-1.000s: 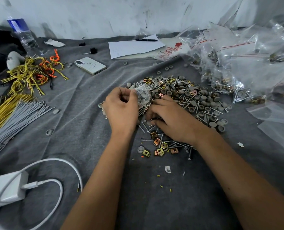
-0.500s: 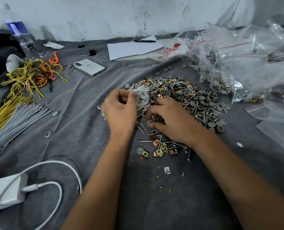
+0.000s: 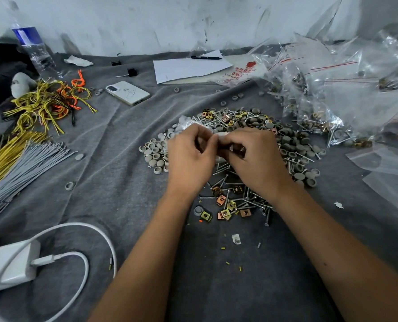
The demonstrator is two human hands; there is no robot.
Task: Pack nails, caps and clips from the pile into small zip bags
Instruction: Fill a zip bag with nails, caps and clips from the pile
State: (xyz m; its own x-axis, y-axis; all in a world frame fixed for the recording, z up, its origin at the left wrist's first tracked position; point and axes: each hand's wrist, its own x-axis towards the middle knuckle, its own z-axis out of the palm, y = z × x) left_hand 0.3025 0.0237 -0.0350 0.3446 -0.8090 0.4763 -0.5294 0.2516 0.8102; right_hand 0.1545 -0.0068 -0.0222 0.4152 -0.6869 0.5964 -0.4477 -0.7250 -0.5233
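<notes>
While both hands meet over the pile, I log the following.

Change: the right hand, which was down among the nails half a second ago, has lifted to join the left hand at the small zip bag.
Meaning: I judge a load is going into the bag, or its mouth is being handled; sealing is not yet confirmed.
Left fingers: curled, pinching the bag at its 9 o'clock edge.
Right fingers: curled, pinching the bag at its 3 o'clock edge.
Bag contents: mostly hidden by the hands; I cannot tell what it holds.
Task stock: the pile of nails, grey caps and brass clips lies on the grey cloth over the counter, directly under and at 12 o'clock of the hands.
Loose clips: at 6 o'clock of the hands.
Filled bags: heaped at 2 o'clock, holding mixed hardware.
Empty bags: at 3 o'clock.
</notes>
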